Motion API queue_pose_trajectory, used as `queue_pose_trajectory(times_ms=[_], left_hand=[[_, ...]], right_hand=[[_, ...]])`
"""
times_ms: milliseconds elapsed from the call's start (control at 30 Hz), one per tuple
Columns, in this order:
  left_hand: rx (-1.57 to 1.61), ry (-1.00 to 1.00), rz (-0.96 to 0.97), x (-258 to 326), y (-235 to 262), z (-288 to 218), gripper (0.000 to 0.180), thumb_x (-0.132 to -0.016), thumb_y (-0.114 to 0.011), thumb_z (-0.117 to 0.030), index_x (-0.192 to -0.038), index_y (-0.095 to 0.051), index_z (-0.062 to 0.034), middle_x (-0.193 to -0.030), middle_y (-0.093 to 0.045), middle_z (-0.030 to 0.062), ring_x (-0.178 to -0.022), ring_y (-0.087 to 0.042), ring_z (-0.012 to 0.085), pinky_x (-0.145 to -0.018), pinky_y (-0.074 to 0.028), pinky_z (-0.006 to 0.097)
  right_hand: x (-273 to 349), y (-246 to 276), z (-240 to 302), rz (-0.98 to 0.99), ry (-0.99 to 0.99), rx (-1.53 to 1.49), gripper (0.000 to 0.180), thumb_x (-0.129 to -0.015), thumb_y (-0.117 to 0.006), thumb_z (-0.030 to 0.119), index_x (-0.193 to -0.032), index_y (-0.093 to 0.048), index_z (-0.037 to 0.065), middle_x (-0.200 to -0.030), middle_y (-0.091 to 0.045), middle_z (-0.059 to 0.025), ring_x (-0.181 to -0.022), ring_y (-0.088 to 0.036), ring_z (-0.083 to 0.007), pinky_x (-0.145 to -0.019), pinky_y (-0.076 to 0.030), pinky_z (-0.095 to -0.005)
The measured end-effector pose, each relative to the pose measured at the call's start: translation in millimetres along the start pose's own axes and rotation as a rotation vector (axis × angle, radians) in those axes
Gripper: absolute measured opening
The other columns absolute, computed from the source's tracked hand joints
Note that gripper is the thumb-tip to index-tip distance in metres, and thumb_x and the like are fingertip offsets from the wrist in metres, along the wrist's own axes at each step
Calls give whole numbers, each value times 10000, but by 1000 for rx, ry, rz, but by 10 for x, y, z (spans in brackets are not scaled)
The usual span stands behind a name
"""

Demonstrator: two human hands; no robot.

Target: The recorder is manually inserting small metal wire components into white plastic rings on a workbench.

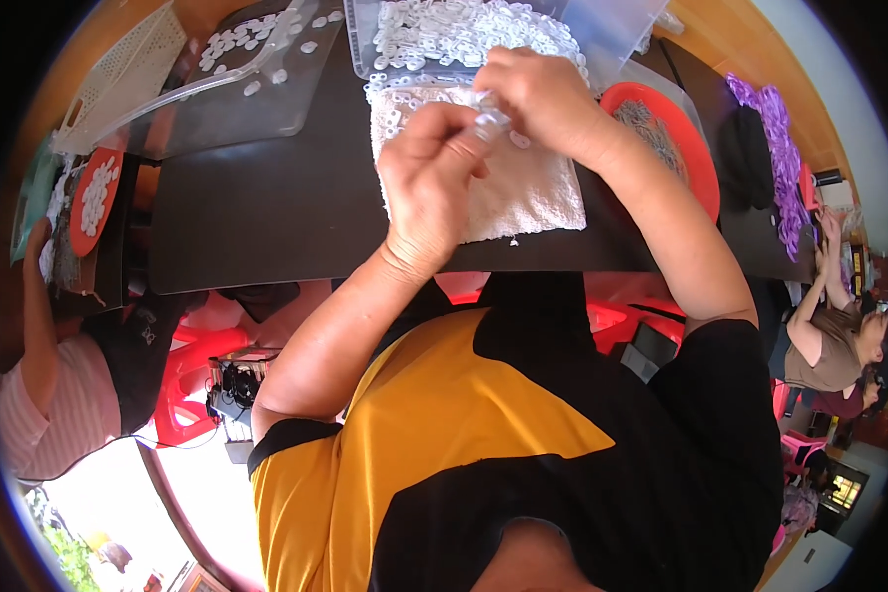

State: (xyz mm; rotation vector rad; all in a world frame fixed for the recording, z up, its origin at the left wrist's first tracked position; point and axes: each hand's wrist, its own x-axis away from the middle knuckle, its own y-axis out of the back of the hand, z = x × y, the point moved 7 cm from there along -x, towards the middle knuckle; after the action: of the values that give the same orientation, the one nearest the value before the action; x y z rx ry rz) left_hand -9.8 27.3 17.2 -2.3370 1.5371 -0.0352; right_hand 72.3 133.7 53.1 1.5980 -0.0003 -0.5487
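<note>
Over the pale cloth (538, 197) on the table (257, 222), left hand (429, 173) grip pinches a small white piece (492, 120); right hand (548, 99) close beside, grip obscured, cannot tell. Advise: left steady, right light, work low over cloth.

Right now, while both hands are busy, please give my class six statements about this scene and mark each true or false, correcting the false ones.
1. The left hand and right hand are close together, with small white pieces between them. True.
2. Both hands are gloved. False: both are bare.
3. A clear box beyond the cloth contains many white pieces. True.
4. The left hand is inside the clear box. False: it is over the cloth.
5. A red plate with thin grey strands in it lies to the right of the cloth. True.
6. The cloth is dark blue. False: it is pale.
</note>
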Motion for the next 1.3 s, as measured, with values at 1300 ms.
queue_pose_trajectory(times_ms=[1300], left_hand=[[-180, 119, 56, -20, -83, 119, 80, -861, -636, -61, -861, -645, 18, -681, -623, 36, -531, -528, 68, -468, -387, 195]], right_hand=[[813, -5, 123, -438, -671, -1414, 94, -881, -614, -8, -964, -649, -35, -840, -655, -43, -750, -599, -89, -698, -489, -226]])
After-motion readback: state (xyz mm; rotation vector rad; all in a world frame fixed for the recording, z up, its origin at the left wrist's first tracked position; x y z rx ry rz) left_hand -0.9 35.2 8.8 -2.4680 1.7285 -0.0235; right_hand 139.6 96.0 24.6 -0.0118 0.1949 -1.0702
